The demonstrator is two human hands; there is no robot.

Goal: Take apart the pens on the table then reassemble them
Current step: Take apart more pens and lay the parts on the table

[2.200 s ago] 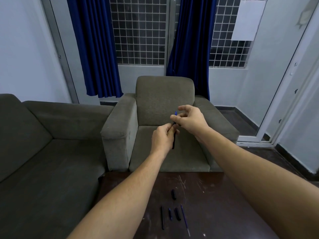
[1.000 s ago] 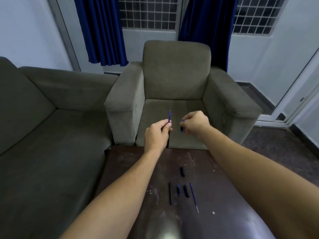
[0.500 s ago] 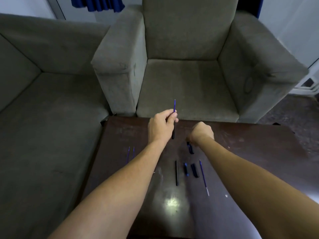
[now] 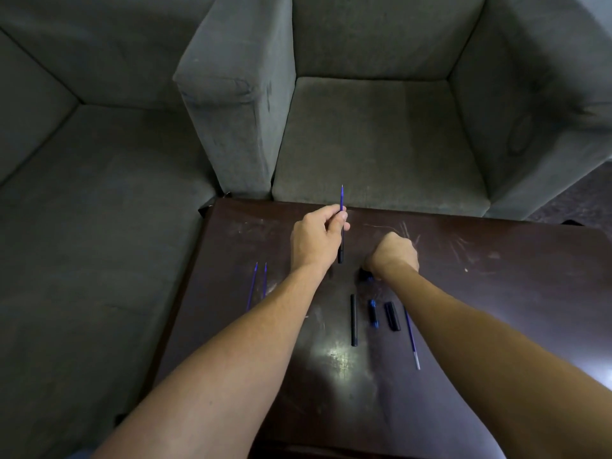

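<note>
Currently mid-disassembly, judging by loose parts. Landmark: dark table (image 4: pixel 496 276).
- Left hand (image 4: pixel 314 241), above table's far edge: pinched shut on upright pen barrel (image 4: pixel 340 251) with blue refill (image 4: pixel 341 197) protruding; not yet separated.
- Right hand (image 4: pixel 394 253), lowered onto table just right of that: curled over a small dark piece (image 4: pixel 364 274); grip unclear.
- Table centre: black barrel (image 4: pixel 353 319), refill with silver tip (image 4: pixel 411 339), black cap (image 4: pixel 392 315), blue-ended piece (image 4: pixel 373 312).
- Table's left edge: two blue refills (image 4: pixel 258 286).
- Outstanding: all reassembly.
</note>
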